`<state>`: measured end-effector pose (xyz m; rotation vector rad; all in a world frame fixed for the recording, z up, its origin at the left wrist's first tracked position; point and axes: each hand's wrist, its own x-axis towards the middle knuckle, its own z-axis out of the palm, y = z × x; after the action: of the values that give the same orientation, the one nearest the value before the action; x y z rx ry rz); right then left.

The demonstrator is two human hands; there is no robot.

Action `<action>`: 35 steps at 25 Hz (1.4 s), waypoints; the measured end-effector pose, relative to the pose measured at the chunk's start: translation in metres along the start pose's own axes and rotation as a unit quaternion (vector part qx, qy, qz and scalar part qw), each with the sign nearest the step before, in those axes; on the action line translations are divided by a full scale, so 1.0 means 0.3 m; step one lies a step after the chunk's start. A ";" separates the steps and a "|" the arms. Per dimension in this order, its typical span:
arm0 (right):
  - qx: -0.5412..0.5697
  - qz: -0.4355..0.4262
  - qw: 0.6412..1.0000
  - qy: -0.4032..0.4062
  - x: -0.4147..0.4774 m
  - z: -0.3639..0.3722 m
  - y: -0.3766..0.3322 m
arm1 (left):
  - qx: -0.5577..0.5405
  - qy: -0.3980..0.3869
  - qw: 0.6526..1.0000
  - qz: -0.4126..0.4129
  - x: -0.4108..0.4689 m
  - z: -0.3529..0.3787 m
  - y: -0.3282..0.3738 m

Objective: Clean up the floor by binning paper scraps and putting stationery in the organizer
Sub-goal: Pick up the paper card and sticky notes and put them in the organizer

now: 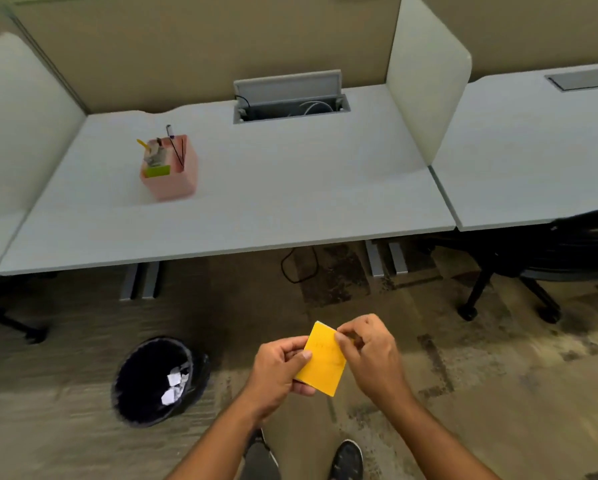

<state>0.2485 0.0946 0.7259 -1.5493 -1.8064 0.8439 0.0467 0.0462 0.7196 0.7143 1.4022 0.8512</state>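
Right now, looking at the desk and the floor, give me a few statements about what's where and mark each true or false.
1. Both hands hold the yellow pad. True: left hand and right hand grip it.
2. The bin is empty. False: white paper scraps lie inside.
3. The pink organizer stands on the desk. True.
4. The bin stands on the desk. False: it stands on the floor, left of the hands.

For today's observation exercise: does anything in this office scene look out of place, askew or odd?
Two things. The cable hatch at the back of the desk stands open, showing wires. A loose black cable lies looped on the floor under the desk. The organizer and bin both stand upright.
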 end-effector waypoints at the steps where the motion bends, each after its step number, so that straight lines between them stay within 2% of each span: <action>1: 0.009 0.002 1.000 -0.018 0.015 0.024 -0.024 | -0.001 0.018 1.000 0.005 -0.007 -0.034 0.006; 6: 0.037 0.013 0.990 -0.138 0.134 0.175 -0.193 | -0.021 0.071 0.997 0.023 -0.030 -0.260 0.061; 10: 0.033 0.015 0.984 -0.177 0.242 0.329 -0.377 | -0.039 0.098 0.994 0.030 -0.031 -0.489 0.133; 16: 0.013 -0.017 0.973 -0.229 0.414 0.564 -0.629 | -0.013 0.153 0.984 0.085 -0.001 -0.820 0.234; 24: -0.044 -0.023 0.944 -0.326 0.619 0.789 -0.816 | 0.041 0.211 0.973 0.082 0.099 -1.082 0.266; 29: -0.084 -0.055 0.943 -0.319 0.838 0.909 -0.897 | 0.081 0.225 0.968 0.073 0.272 -1.210 0.362; 35: -0.104 -0.077 0.949 -0.288 1.218 1.076 -0.987 | 0.161 0.263 0.949 0.066 0.593 -1.387 0.593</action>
<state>-0.2322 0.3973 0.7767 -1.3429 -2.4657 1.1429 -0.3867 0.2643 0.7502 0.8734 2.0232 0.9722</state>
